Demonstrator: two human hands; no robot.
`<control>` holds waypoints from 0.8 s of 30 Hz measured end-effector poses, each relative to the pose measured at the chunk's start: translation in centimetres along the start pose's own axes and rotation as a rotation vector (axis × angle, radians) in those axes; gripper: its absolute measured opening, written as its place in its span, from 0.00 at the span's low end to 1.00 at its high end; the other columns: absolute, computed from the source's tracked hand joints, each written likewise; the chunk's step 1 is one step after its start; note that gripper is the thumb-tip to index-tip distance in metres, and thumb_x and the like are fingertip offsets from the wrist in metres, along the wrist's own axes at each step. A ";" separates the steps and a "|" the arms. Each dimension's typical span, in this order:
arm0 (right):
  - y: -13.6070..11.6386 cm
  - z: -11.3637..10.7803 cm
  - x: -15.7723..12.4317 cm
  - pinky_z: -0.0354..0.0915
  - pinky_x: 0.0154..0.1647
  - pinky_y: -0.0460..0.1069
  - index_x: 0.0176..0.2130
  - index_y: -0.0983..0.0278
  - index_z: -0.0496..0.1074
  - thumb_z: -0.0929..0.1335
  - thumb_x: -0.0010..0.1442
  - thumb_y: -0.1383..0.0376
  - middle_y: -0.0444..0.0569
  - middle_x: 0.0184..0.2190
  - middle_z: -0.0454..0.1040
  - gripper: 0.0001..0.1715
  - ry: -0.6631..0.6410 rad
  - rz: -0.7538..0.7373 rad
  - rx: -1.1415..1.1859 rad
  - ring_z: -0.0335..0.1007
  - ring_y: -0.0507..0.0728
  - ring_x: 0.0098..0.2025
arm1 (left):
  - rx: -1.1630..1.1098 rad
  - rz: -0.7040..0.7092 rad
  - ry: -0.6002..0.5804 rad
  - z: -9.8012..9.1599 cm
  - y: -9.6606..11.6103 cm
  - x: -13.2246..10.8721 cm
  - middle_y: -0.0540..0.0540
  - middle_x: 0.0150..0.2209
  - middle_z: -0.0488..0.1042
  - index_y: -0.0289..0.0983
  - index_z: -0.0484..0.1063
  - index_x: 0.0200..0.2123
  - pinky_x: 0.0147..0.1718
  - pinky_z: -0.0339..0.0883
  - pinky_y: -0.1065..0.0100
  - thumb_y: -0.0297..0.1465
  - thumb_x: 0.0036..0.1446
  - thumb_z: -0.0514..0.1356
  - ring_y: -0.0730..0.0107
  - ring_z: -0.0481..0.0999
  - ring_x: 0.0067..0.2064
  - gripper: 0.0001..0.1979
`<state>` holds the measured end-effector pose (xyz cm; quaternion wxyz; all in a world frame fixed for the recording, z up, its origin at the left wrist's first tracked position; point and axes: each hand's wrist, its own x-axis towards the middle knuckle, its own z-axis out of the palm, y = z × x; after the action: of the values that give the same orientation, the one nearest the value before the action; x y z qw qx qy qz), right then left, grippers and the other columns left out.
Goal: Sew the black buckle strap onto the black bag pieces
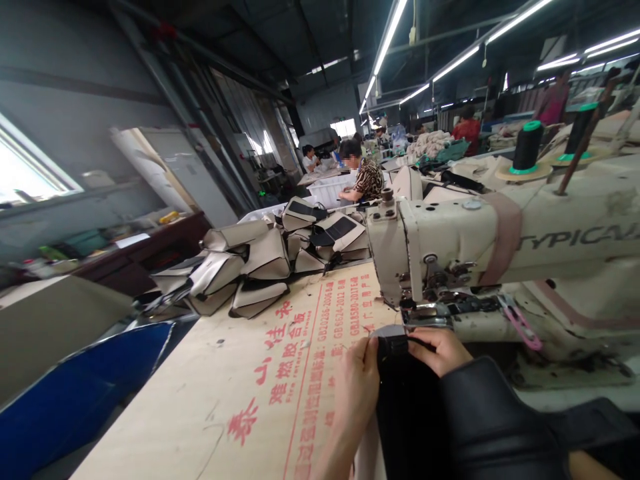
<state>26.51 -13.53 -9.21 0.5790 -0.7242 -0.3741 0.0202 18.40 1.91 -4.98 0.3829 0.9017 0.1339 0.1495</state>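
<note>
My left hand (356, 385) pinches the left edge of a black fabric piece (406, 400) on the table. My right hand (440, 348) presses the same piece from the right, fingers curled on its top edge. The fabric's front end lies just under the needle area of a cream sewing machine (500, 247) marked TYPICAL. A dark sleeve covers my right forearm.
A stack of beige and black sewn pieces (260, 263) lies at the table's far end. Cardboard with red print (280, 373) covers the table. Thread spools (526, 148) stand on the machine. A blue bin (75, 393) sits at left. Other people work at tables behind.
</note>
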 end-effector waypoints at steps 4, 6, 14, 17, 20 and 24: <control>0.1 -0.2 0.3 0.64 0.45 0.53 0.35 0.65 0.75 0.62 0.59 0.54 0.52 0.33 0.74 0.20 0.012 -0.001 0.007 0.70 0.59 0.37 | -0.114 0.011 -0.039 -0.3 -0.2 0.3 0.51 0.22 0.67 0.36 0.67 0.26 0.25 0.58 0.72 0.43 0.58 0.48 0.71 0.67 0.27 0.18; 0.1 -0.1 0.3 0.63 0.45 0.53 0.36 0.65 0.75 0.62 0.59 0.55 0.52 0.34 0.74 0.19 0.017 -0.008 0.013 0.69 0.59 0.39 | -0.225 0.058 -0.119 -0.8 -0.1 0.4 0.49 0.32 0.73 0.37 0.71 0.36 0.34 0.63 0.71 0.41 0.58 0.50 0.67 0.71 0.36 0.16; 0.1 -0.6 0.8 0.63 0.45 0.51 0.42 0.63 0.74 0.65 0.57 0.58 0.48 0.36 0.73 0.17 -0.170 0.005 0.149 0.68 0.57 0.41 | -0.173 0.111 -0.264 -1.4 0.6 1.3 0.47 0.30 0.74 0.36 0.74 0.37 0.36 0.63 0.69 0.40 0.57 0.52 0.66 0.71 0.35 0.17; 0.2 -1.9 0.5 0.61 0.47 0.50 0.47 0.63 0.71 0.67 0.55 0.59 0.46 0.40 0.72 0.20 -0.398 0.111 0.409 0.67 0.56 0.42 | -0.205 0.068 -0.293 -0.8 0.5 1.4 0.48 0.28 0.73 0.34 0.74 0.32 0.32 0.63 0.71 0.41 0.56 0.52 0.67 0.70 0.33 0.17; 0.6 -2.8 0.1 0.60 0.47 0.49 0.46 0.65 0.71 0.69 0.52 0.60 0.46 0.39 0.72 0.21 -0.469 0.226 0.633 0.67 0.55 0.41 | -0.229 0.035 -0.315 -0.2 0.4 1.5 0.48 0.27 0.73 0.34 0.73 0.28 0.29 0.61 0.72 0.42 0.55 0.53 0.68 0.69 0.31 0.18; 1.5 -3.0 -0.2 0.60 0.46 0.50 0.43 0.67 0.73 0.70 0.50 0.59 0.48 0.39 0.72 0.21 -0.456 0.287 0.705 0.67 0.56 0.40 | -0.306 -0.025 -0.377 0.2 0.3 1.6 0.48 0.27 0.73 0.33 0.74 0.31 0.29 0.61 0.71 0.43 0.55 0.53 0.68 0.69 0.31 0.18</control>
<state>28.55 -16.15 -9.57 0.6845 -0.5042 -0.3581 0.3860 20.00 2.17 -4.58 0.5352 0.8434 0.0469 -0.0077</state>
